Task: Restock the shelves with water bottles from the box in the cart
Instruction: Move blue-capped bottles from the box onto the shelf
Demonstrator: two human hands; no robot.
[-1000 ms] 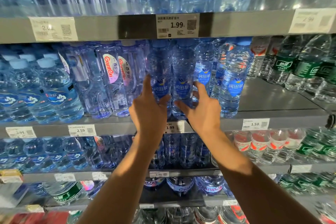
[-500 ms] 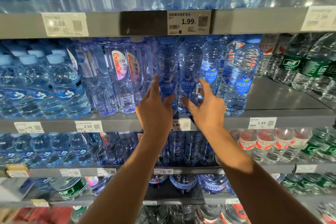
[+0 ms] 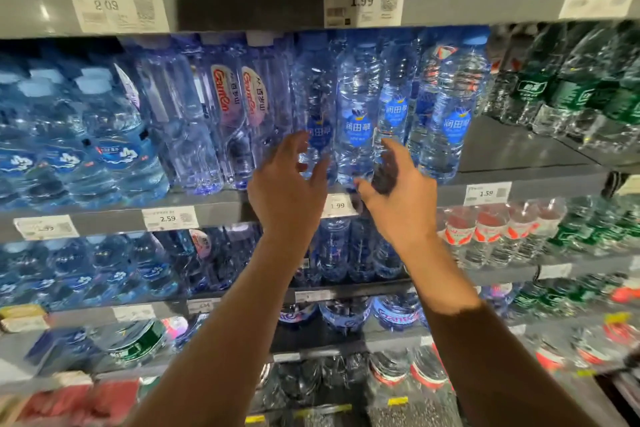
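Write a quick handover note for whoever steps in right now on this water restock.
Left hand: open, fingers loosely spread, holding nothing, just in front of the blue-label bottles.
Right hand: open, empty, beside the same bottles.
Those bottles stand upright at the front edge of the shelf, above the 1.99 tag.
Done: this row looks faced up.
Left: bare shelf space to the right of the row may need filling. The cart and box are out of view.

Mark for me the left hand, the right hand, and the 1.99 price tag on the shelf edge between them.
left hand (image 3: 284,189): head view, back of the hand.
right hand (image 3: 398,198): head view, back of the hand.
1.99 price tag (image 3: 337,205): head view, the printed price.
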